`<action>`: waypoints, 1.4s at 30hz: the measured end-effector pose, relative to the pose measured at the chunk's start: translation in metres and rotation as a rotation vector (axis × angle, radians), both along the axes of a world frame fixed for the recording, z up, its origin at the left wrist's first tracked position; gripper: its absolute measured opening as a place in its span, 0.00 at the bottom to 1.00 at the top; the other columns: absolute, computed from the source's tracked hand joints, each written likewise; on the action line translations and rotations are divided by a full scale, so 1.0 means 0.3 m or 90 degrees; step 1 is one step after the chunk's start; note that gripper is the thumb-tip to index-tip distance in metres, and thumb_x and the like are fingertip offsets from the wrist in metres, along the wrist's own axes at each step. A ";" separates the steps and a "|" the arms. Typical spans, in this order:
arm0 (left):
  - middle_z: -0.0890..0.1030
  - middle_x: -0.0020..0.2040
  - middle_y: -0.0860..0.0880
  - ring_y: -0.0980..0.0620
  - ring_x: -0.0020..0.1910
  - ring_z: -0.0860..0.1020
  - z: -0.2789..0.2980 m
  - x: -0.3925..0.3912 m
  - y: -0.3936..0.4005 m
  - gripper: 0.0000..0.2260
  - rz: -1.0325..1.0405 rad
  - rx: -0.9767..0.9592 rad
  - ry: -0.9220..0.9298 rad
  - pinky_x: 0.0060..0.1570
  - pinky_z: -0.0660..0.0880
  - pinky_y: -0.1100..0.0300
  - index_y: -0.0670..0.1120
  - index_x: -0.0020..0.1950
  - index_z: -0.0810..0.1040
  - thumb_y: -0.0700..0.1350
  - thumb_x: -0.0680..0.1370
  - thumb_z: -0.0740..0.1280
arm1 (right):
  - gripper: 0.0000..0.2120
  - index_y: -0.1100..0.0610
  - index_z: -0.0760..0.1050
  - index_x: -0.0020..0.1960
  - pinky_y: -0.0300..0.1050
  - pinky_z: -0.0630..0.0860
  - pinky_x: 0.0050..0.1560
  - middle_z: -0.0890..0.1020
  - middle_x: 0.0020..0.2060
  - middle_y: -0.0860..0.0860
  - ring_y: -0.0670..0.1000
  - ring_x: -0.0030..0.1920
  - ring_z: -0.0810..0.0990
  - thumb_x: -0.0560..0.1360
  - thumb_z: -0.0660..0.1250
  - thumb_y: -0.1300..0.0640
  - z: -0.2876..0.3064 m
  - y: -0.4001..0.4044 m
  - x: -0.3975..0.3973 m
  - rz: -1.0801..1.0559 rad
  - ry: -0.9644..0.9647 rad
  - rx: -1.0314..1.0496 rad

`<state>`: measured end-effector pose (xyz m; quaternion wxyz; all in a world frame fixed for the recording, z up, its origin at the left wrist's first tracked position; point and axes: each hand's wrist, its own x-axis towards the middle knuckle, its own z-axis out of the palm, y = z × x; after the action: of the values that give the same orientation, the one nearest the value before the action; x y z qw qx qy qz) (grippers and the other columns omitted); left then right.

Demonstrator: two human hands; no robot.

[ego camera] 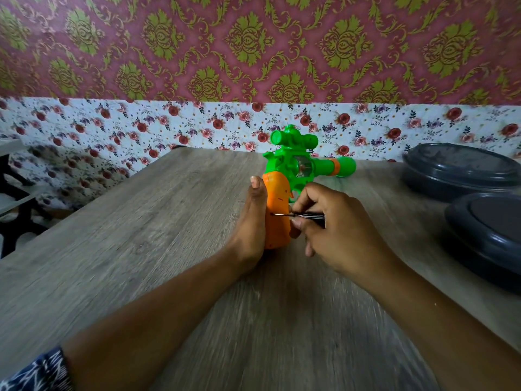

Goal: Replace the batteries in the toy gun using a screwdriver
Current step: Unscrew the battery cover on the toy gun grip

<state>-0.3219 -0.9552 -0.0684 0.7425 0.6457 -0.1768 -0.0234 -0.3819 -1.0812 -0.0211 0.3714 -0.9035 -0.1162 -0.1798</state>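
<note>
The left hand [249,230] grips the orange grip of the toy gun [293,176] from its left side, thumb extended up along the rear edge. Right of the grip, the right hand [335,230] pinches a thin screwdriver [298,214], tip touching the grip's side. The gun stands on the wooden table [141,235], barrel pointing right. Two dark lidded containers [462,173] sit farther right.

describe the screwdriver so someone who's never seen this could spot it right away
On the grey wood-grain table, find the green plastic toy gun with the orange grip near the middle. The thin black-handled screwdriver is pinched in the right hand, its metal tip against the grip's side. It is the only slim dark tool; the left hand holds just the grip.
</note>
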 end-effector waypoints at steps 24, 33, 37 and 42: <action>0.80 0.56 0.39 0.42 0.52 0.81 -0.005 0.001 -0.002 0.41 0.000 -0.005 0.019 0.54 0.77 0.41 0.49 0.70 0.67 0.74 0.67 0.49 | 0.03 0.53 0.67 0.46 0.45 0.73 0.39 0.79 0.44 0.51 0.44 0.34 0.74 0.76 0.61 0.60 0.013 -0.002 -0.008 0.051 0.018 -0.003; 0.81 0.53 0.43 0.48 0.46 0.83 -0.011 0.015 0.002 0.39 0.019 0.014 0.026 0.50 0.79 0.49 0.49 0.71 0.64 0.73 0.70 0.45 | 0.12 0.56 0.70 0.41 0.47 0.69 0.32 0.73 0.26 0.48 0.48 0.28 0.71 0.77 0.59 0.49 -0.025 -0.005 0.004 -0.026 -0.079 -0.087; 0.81 0.52 0.42 0.50 0.43 0.83 -0.011 0.013 -0.002 0.40 0.037 0.032 0.020 0.46 0.80 0.52 0.48 0.71 0.65 0.71 0.67 0.46 | 0.07 0.53 0.70 0.40 0.48 0.74 0.35 0.79 0.31 0.50 0.50 0.32 0.76 0.74 0.67 0.53 -0.009 -0.011 -0.001 -0.033 -0.093 -0.066; 0.81 0.55 0.43 0.47 0.52 0.82 -0.006 0.008 -0.006 0.40 0.050 0.031 0.030 0.55 0.77 0.45 0.49 0.70 0.67 0.74 0.70 0.44 | 0.10 0.50 0.73 0.35 0.45 0.75 0.36 0.80 0.31 0.47 0.43 0.31 0.76 0.69 0.72 0.59 -0.008 -0.016 0.006 -0.013 -0.072 0.037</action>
<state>-0.3195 -0.9571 -0.0700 0.7308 0.6694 -0.1329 -0.0135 -0.3801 -1.0859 -0.0235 0.3882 -0.8818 -0.1225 -0.2380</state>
